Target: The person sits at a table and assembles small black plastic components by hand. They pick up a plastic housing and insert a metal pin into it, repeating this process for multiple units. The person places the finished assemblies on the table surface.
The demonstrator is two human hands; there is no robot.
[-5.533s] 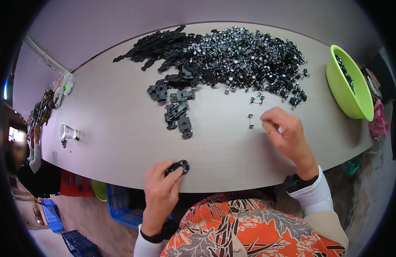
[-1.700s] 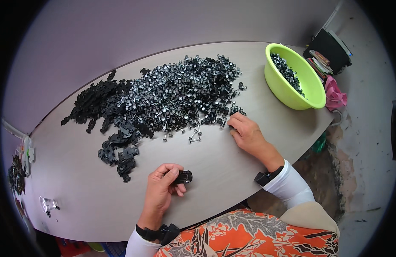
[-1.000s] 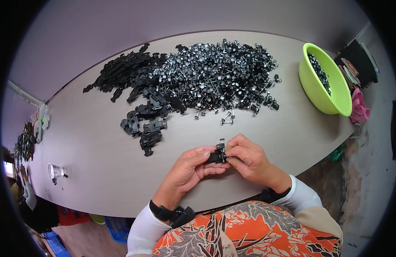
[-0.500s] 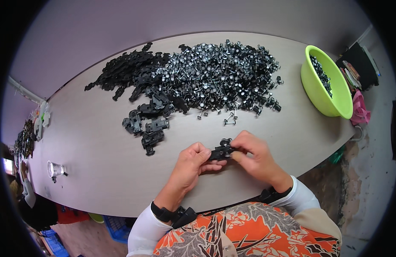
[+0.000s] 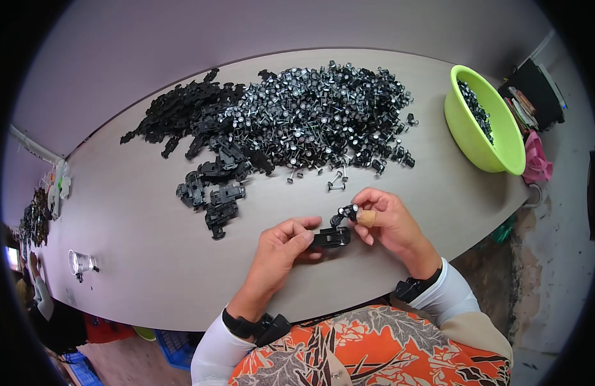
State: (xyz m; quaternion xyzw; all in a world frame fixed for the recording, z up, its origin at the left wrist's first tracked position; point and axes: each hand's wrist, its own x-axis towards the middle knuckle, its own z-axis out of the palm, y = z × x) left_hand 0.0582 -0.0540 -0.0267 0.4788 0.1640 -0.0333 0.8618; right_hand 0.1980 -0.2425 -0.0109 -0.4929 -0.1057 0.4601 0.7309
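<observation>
My left hand (image 5: 279, 249) pinches a black plastic toy-car chassis (image 5: 332, 238) between thumb and fingers, above the front part of the table. Just beyond the chassis's right end, my right hand (image 5: 394, 226) grips a small set of black wheels (image 5: 343, 215) with pale hubs. A tan bandage wraps one of its fingers. Whether the wheels touch the chassis is hard to tell. Farther off lies a big heap of wheel-and-axle sets (image 5: 310, 116), black wheels on silvery rods. Left of it spreads a pile of black chassis pieces (image 5: 181, 112), several of them lying nearer me.
A lime-green basin (image 5: 455, 128) holding small dark parts stands at the table's right end. At the left sits a clear cup (image 5: 82, 262). Several loose axles (image 5: 336, 187) lie at the heap's near edge. Another person's arm (image 5: 43, 293) shows at the far left.
My right hand has drawn slightly back from the chassis, and the wheels between its fingers now show more plainly. My left hand still holds the chassis. The whole view has shifted a little.
</observation>
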